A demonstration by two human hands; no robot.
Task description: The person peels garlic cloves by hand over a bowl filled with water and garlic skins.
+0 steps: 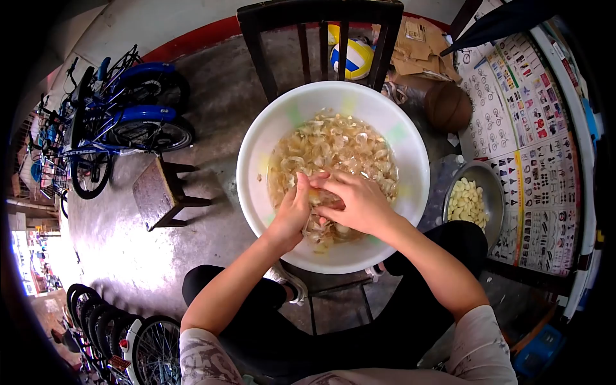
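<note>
A large white basin [256, 212] stands in front of me, holding water with many papery garlic skins [333, 144] and unpeeled-looking cloves in it. My left hand [294, 208] and my right hand [359, 200] meet over the near half of the basin. Their fingers curl together round some brownish garlic [323, 197], partly hidden by the fingers. To the right of the basin, a metal bowl [493, 192] contains pale peeled garlic cloves [467, 204]. Neither hand touches that bowl.
The basin rests against a dark wooden chair [321, 11]. A small wooden stool [160, 192] stands left, near blue bicycles [138, 119]. Behind the basin are a volleyball [353, 59], a brown basketball [448, 107] and cardboard [420, 48]. A printed chart board [536, 128] lines the right side.
</note>
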